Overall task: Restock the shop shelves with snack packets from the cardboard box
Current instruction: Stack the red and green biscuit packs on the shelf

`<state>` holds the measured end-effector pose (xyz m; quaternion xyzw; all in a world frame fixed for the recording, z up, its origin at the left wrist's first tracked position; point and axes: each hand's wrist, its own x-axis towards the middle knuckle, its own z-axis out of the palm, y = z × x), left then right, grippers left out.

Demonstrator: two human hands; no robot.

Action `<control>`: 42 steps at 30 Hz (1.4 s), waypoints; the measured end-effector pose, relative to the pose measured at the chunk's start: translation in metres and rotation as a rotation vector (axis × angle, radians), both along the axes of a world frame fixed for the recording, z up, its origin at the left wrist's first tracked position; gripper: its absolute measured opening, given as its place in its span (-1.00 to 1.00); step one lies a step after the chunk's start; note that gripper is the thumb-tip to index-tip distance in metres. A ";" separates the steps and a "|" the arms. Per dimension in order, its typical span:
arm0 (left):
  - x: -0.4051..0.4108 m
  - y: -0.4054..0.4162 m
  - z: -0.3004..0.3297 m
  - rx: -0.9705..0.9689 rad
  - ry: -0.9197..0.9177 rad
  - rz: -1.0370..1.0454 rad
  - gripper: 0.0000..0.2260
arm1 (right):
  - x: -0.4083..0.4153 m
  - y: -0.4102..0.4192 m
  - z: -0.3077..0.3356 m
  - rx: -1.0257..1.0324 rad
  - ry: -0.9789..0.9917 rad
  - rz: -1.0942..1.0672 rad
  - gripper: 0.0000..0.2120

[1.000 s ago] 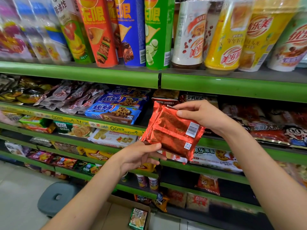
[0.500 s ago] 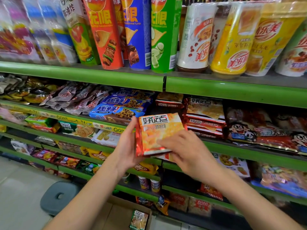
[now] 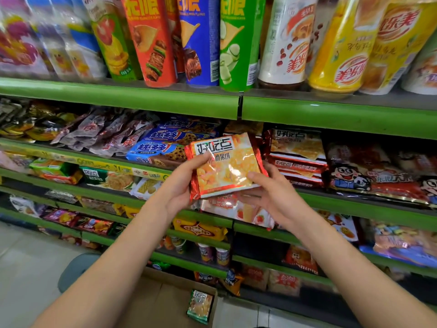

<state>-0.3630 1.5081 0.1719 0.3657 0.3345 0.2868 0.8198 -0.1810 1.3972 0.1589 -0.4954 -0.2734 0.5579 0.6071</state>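
1. Snack packet (image 3: 227,166), orange-faced with red foil edges, is held face-up in front of the second shelf (image 3: 354,204), between both hands and off any surface.
2. Left hand (image 3: 179,192) has its grip closed on the packet's left edge, thumb on the front.
3. Right hand (image 3: 272,195) grasps the lower right corner, thumb on top, fingers beneath.
4. Matching stack (image 3: 296,159) lies just right of the packet on that shelf; this looks like the placing step.
5. Next move probably calls for sliding the packet rightward onto that stack, flat and label outward.
6. Cardboard box (image 3: 165,301) sits on the floor below with one green packet (image 3: 201,306) at its rim.
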 end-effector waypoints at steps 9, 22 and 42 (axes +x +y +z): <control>-0.017 0.018 -0.020 0.146 0.110 -0.058 -0.58 | -0.017 0.026 0.001 0.039 0.149 -0.112 -0.49; 0.080 0.144 0.019 0.137 0.191 0.010 -0.83 | 0.015 -0.008 0.004 -0.032 -0.085 -0.172 -0.80; 0.153 0.153 0.000 1.629 1.054 -0.522 -0.58 | 0.025 -0.041 0.007 -0.081 -0.160 -0.308 -0.83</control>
